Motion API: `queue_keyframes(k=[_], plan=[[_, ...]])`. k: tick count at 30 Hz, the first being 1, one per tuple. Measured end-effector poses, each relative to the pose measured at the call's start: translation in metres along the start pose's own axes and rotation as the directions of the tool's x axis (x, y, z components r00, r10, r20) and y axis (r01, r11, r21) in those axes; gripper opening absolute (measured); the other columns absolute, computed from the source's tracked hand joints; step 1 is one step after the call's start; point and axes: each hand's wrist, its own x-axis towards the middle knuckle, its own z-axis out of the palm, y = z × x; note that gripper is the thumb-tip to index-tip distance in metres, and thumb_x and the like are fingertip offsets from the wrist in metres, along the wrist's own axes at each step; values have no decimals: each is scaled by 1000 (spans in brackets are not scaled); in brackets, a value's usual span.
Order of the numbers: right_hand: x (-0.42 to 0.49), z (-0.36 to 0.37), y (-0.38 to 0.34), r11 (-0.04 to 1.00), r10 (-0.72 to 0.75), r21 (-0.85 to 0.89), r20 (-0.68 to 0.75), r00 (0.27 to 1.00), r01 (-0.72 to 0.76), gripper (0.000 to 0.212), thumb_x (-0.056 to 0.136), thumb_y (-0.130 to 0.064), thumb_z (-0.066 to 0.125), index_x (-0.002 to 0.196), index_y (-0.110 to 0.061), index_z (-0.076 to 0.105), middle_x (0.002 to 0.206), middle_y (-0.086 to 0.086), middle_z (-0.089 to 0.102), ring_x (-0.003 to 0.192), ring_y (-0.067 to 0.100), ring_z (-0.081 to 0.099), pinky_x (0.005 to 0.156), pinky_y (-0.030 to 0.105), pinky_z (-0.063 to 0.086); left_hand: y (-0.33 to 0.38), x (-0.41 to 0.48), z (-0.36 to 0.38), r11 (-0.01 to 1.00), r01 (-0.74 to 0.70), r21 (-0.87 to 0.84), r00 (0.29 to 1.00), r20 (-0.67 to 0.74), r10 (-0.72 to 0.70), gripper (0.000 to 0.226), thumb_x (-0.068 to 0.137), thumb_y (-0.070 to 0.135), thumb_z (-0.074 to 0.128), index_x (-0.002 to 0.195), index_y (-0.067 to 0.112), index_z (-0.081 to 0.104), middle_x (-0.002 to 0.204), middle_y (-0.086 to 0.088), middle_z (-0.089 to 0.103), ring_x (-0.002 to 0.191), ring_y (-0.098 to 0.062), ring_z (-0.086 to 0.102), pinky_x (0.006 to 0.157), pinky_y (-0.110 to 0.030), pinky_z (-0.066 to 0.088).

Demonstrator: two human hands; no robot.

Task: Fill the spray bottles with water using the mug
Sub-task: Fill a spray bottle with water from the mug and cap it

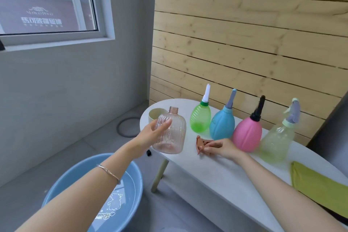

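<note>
Left hand [150,133] grips uncapped pink bottle [169,132] upright at frame centre, ready for filling; right hand [220,149] pinches its sprayer [202,144] on table [216,173].

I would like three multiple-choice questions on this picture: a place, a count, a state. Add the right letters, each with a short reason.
1. Where is the blue basin? A. on a chair B. on the floor C. on a shelf
2. How many bottles on the table have a nozzle fitted? A. two B. six C. four
3. The pale pink bottle in the left hand is: A. open at the neck B. capped C. lying on the floor

1 B: it stands on the floor beside the table.
2 C: the green bottle, blue bottle, pink bottle and clear bottle.
3 A: its threaded neck is bare.
</note>
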Motion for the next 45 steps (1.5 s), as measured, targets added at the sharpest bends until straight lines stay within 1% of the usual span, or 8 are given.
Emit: queue_keyframes(k=[7, 12, 15, 23, 30, 36, 40, 45], plan=[[12, 8, -23, 988, -81, 103, -292, 953, 115, 27, 76, -26, 79, 92, -6, 70, 85, 1, 67, 77, 12, 59, 59, 14, 45, -8, -4, -7, 994, -7, -108, 1000, -18, 5, 75, 66, 75, 66, 125, 29, 59, 122, 7, 68, 115, -9, 63, 87, -24, 55], [21, 50, -54, 967, -77, 216, -253, 964, 134, 26, 84, -35, 70, 96, -12, 66, 94, -1, 66, 92, 16, 63, 80, 25, 45, -23, -12, -20, 986, -2, -166, 999, -50, -7, 90, 58, 81, 71, 129, 28, 58, 123, 2, 69, 115, -18, 65, 100, -47, 51], [28, 78, -69, 959, -38, 267, -197, 980, 91, 29, 89, -40, 62, 94, -12, 64, 91, -1, 61, 89, 15, 57, 74, 26, 40, -29, -26, -34, 983, -5, -183, 994, -110, -15, 89, 59, 80, 72, 127, 24, 58, 121, -4, 69, 112, -24, 66, 98, -51, 52], [30, 126, -99, 915, 19, 399, -175, 984, 53, 35, 96, -26, 54, 64, -12, 59, 61, 2, 56, 57, 14, 47, 49, 12, 39, -35, -87, -87, 978, -34, -206, 974, -224, -14, 57, 76, 60, 69, 118, 23, 64, 105, 1, 76, 90, -20, 74, 67, -22, 57], [-7, 157, -133, 853, -46, 506, -172, 984, 129, 30, 97, -21, 51, 73, -5, 59, 64, 5, 55, 57, 14, 50, 50, 8, 44, -58, -138, -132, 969, -54, -241, 945, -326, -28, 78, 62, 65, 79, 123, 20, 63, 117, -11, 70, 106, -29, 69, 86, -50, 58], [-11, 193, -158, 881, -123, 459, -5, 992, 112, 34, 98, -30, 50, 70, -11, 57, 43, -7, 39, 55, 16, 37, 62, 25, 34, -84, -150, -166, 989, 1, -145, 922, -384, -58, 43, 82, 48, 75, 111, 18, 65, 100, -6, 72, 83, -18, 74, 64, -33, 60], [13, 233, -145, 936, -87, 348, 85, 993, 52, 35, 95, -35, 53, 68, -13, 57, 36, -13, 35, 50, 13, 34, 57, 23, 32, -121, -139, -199, 997, 78, -29, 922, -378, -83, 62, 70, 64, 75, 109, 16, 67, 88, 0, 69, 83, -18, 69, 72, -35, 59], [63, 306, -90, 993, -76, 97, 154, 985, 61, 41, 95, -33, 54, 59, -13, 54, 40, -9, 37, 43, 5, 35, 47, 14, 30, -185, -108, -224, 982, 190, -18, 879, -442, -178, 16, 88, 35, 70, 95, 24, 62, 84, 11, 67, 74, 2, 64, 62, -8, 48]])
